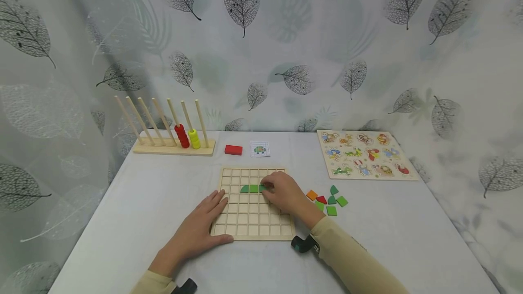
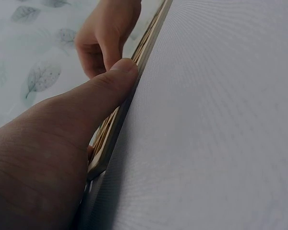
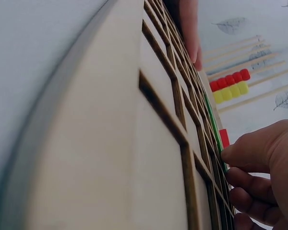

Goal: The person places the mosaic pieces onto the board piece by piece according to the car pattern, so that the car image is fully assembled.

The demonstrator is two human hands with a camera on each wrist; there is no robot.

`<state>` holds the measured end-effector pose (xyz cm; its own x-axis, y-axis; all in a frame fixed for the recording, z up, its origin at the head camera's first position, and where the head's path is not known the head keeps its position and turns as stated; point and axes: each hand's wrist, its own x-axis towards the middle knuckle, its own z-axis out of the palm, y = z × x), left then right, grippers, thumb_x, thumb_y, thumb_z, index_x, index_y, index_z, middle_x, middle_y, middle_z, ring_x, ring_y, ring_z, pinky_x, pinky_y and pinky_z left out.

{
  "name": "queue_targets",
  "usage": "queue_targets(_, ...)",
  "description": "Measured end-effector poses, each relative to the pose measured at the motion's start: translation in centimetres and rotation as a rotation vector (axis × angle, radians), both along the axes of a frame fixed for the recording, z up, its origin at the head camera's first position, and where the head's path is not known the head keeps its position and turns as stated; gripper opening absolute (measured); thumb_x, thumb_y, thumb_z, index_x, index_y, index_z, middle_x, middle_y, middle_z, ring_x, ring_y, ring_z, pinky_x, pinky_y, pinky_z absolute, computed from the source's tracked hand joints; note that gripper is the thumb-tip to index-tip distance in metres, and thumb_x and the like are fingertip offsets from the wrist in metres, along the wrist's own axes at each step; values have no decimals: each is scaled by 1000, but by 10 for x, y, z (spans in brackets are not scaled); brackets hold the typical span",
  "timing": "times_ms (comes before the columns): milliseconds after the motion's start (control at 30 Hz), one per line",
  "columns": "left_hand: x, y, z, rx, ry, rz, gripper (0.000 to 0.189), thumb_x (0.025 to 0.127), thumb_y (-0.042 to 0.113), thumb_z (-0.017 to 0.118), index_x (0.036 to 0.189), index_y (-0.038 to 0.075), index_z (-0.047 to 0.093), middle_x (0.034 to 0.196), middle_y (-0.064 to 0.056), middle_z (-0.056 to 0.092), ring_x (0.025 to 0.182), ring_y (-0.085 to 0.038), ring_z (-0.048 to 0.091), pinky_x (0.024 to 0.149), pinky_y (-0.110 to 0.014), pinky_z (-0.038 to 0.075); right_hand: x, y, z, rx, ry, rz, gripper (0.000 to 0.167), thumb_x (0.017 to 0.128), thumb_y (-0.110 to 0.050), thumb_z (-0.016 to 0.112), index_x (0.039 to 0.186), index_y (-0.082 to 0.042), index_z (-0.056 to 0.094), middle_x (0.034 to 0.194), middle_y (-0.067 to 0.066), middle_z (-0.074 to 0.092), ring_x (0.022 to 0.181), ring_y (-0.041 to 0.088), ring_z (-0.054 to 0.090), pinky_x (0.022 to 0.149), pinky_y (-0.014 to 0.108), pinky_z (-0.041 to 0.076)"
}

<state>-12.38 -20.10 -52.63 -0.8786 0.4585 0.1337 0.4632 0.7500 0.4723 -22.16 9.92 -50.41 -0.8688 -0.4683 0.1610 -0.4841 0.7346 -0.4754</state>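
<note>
A wooden grid board (image 1: 253, 238) lies flat on the white table. In its second row from the far edge sit a green rounded piece (image 1: 244, 189) and a green square (image 1: 254, 188). Beside that square, my right hand (image 1: 284, 193) has thumb and forefinger on another dark green piece (image 1: 262, 188), partly hidden by the fingers. The right wrist view shows the curled fingers of that hand low over the grid. My left hand (image 1: 199, 226) rests along the board's left edge, fingers spread, its thumb (image 2: 122, 67) against the near edge.
Right of the board lie loose green, red and orange pieces (image 1: 332, 211). Behind it are a red block (image 1: 233, 149) and a picture card (image 1: 260, 149). A peg rack (image 1: 171, 150) with red and yellow beads stands back left; an insect puzzle board (image 1: 367, 155) lies back right.
</note>
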Motion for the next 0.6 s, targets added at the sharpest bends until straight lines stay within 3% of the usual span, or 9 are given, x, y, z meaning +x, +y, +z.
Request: queue_targets(600, 0, -1, -1, 3, 25, -7, 108, 88, 75, 75, 166, 7, 44, 176, -8, 32, 163, -33, 25, 125, -57, 33, 0, 2, 0, -31, -29, 13, 22, 97, -16, 81, 118, -12, 81, 107, -3, 75, 96, 12, 65, 90, 37, 58)
